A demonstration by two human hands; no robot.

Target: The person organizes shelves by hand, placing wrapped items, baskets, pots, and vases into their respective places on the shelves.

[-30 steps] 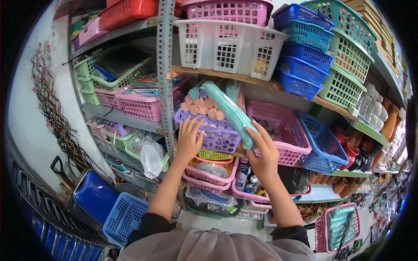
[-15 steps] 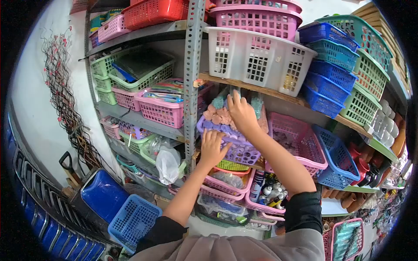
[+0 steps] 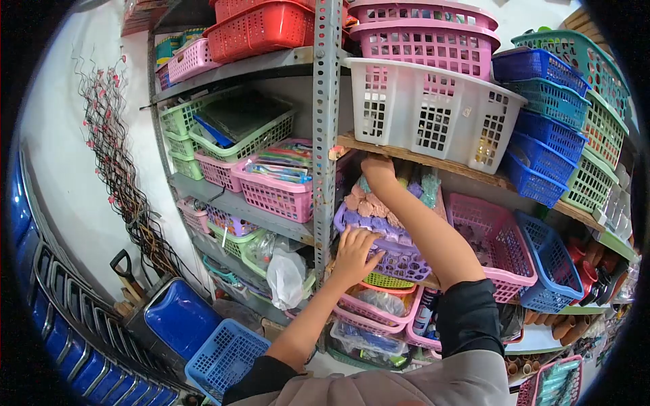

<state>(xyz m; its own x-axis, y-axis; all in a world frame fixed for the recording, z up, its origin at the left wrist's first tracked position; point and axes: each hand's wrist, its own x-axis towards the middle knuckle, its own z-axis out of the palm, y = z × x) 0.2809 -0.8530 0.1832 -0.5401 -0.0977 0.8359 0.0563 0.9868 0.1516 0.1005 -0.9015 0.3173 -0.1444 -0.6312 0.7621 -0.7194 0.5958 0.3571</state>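
Observation:
A purple plastic basket (image 3: 399, 262) sits on the shelf, filled with layers of small scalloped, flower-like pieces: purple ones (image 3: 379, 225) in front, peach ones (image 3: 365, 204) behind, and teal ones (image 3: 430, 189) toward the back. My left hand (image 3: 355, 254) lies against the basket's front left rim, thumb and fingers spread. Over the basket's back part, beneath the wooden shelf board, reaches my right hand (image 3: 378, 169). Its fingers point away and are hidden, so whatever they touch does not show.
A white basket (image 3: 433, 111) stands on the wooden shelf board (image 3: 433, 157) directly above my right hand. A metal post (image 3: 327, 122) rises left of the purple basket. To its right are a pink basket (image 3: 491, 237) and a blue basket (image 3: 548, 264). More baskets stand below.
My right hand has gone deeper toward the back of the basket, its fingers now out of sight. My left hand stays at the rim. The whole view has shifted, so things appear further right and lower.

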